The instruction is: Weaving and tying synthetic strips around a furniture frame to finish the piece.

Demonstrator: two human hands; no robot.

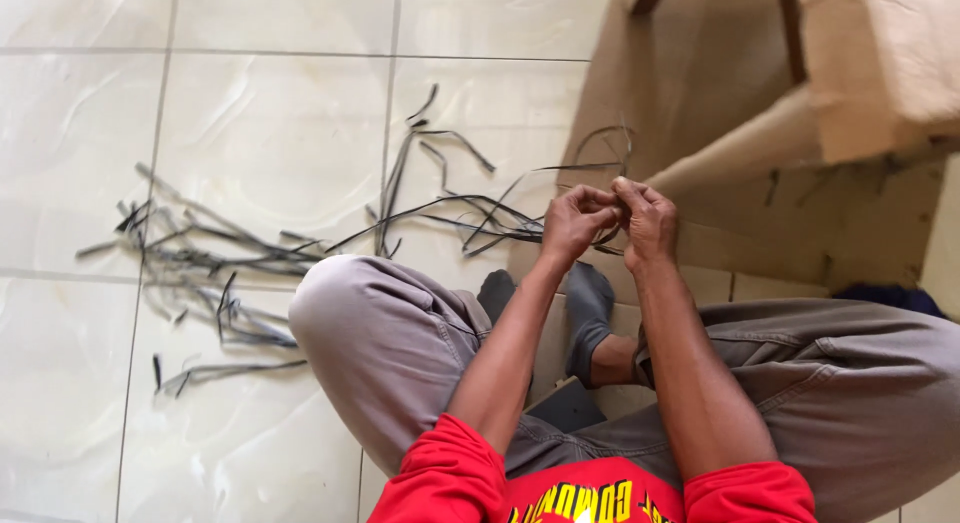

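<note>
1. I saw the left hand (573, 223) and right hand (648, 221) touching each other, fingers pinched together on a thin grey strip (590, 165).
2. That strip curved up just beyond the hands, over the brown cardboard (860, 223).
3. More grey strips (215, 258) lay scattered on the tiled floor (270, 113), left of the hands.

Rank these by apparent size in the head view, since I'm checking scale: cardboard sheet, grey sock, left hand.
1. cardboard sheet
2. grey sock and left hand: look alike, and the sock is partly hidden, so unranked.
</note>
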